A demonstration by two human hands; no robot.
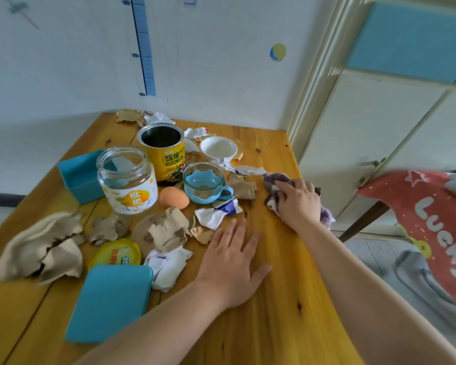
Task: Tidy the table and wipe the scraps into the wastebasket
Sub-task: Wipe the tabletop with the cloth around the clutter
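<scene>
Rightward, right hand [298,204] presses cloth [273,180] near table [287,325] edge.

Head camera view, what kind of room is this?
Probably a child's room at home: a height chart on the wall, a planet sticker, and a red "Lucky" blanket beside the wooden table.

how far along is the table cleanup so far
Early on. Nothing looks finished: torn brown paper, crumpled white wrappers and other scraps cover the table, among the glass jar, yellow can, cup and teal lid. In hand: the right hand presses a purple cloth near the far right edge; the left hand rests flat. Left: tidying the containers and wiping scraps off. No wastebasket is in view.
</scene>
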